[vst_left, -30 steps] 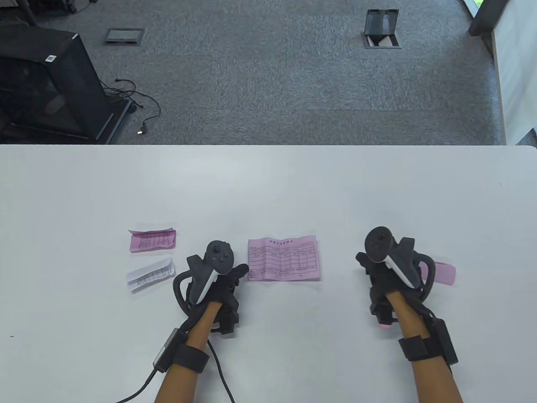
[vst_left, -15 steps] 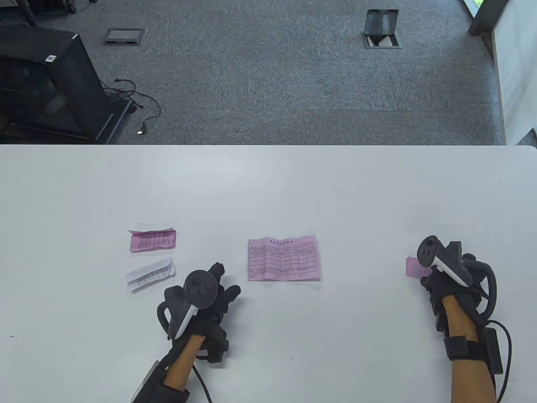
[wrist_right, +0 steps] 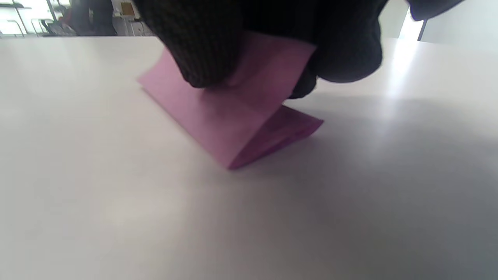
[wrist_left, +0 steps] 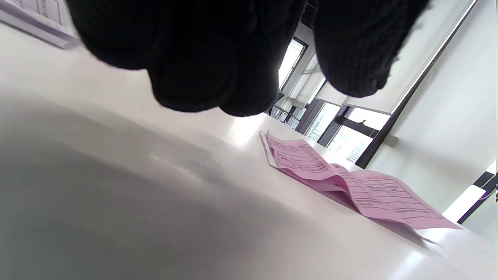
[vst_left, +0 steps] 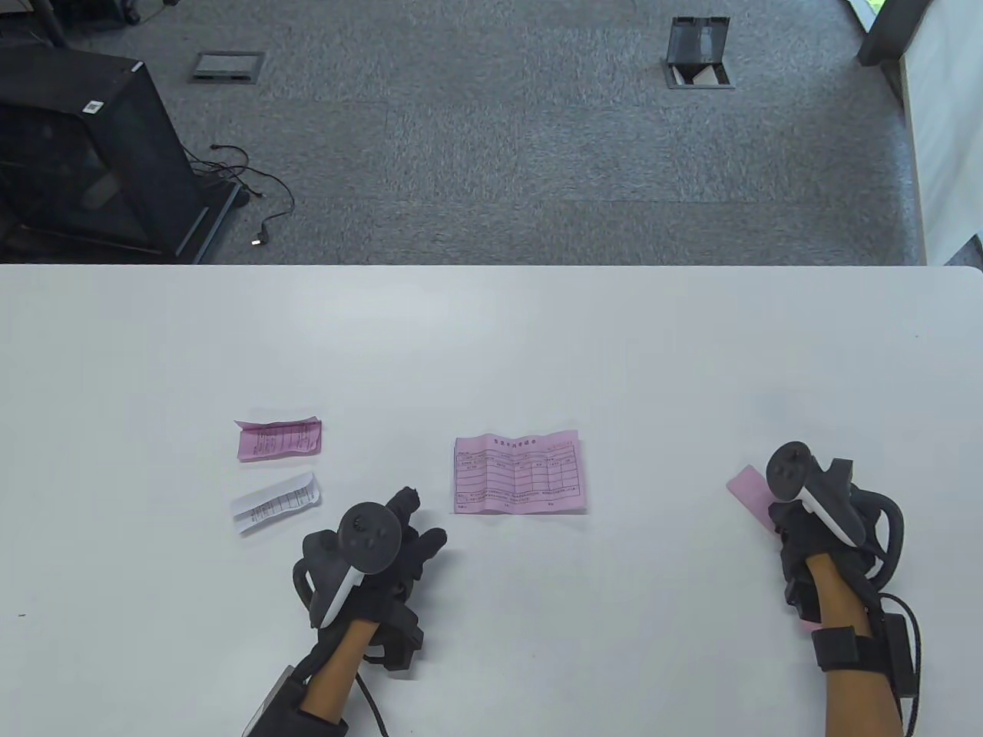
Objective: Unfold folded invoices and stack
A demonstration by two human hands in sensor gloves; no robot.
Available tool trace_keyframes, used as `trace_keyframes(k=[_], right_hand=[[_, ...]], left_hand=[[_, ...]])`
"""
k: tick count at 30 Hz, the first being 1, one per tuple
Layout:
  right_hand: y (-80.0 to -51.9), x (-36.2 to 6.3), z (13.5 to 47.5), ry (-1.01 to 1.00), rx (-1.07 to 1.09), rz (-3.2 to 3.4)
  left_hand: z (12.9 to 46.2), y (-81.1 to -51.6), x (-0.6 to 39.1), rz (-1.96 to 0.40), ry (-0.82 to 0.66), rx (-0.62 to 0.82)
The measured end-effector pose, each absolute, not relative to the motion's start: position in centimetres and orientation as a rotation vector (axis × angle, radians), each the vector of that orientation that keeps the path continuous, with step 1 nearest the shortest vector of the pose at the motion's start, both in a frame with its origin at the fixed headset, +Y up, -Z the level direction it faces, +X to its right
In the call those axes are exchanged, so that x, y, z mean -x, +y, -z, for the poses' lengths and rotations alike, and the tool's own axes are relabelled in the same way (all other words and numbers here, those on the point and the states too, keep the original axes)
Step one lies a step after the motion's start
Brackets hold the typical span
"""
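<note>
An unfolded pink invoice lies flat at the table's middle, creased, also in the left wrist view. At the left lie a folded pink invoice and a folded white invoice. My right hand pinches another folded pink invoice at the right; in the right wrist view the fingers grip its upper flap, lifting it while the fold rests on the table. My left hand hovers below and left of the unfolded invoice, its fingers loosely curled, holding nothing.
The white table stretches wide, its far edge at mid-frame. Beyond it lie grey carpet, a black cabinet at the left and floor boxes.
My right hand moved right to the folded pink invoice and took hold of it, tilting it up. My left hand drew back from the unfolded invoice toward me.
</note>
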State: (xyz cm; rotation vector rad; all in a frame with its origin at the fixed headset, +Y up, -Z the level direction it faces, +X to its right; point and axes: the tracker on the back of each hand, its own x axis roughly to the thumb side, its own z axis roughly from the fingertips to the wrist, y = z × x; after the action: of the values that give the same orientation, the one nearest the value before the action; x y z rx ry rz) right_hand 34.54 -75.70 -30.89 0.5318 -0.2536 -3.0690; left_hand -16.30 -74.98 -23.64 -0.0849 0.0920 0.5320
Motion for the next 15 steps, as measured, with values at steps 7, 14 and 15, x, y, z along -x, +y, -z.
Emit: trace_keyframes(k=[7, 14, 15], right_hand=[[-72.6, -28.6, 29.4, 0.005, -0.354, 3.357], [-69.7, -19.0, 26.2, 0.256, 0.052, 3.506], [-69.3, -16.9, 25.4, 0.287, 0.167, 3.498]], left_hand=[[22.5, -74.8, 15.0, -0.635, -0.035, 0.088], [21.5, -74.7, 12.7, -0.794, -0.3, 0.106], [21.4, -74.7, 12.4, -0.85, -0.36, 0.097]])
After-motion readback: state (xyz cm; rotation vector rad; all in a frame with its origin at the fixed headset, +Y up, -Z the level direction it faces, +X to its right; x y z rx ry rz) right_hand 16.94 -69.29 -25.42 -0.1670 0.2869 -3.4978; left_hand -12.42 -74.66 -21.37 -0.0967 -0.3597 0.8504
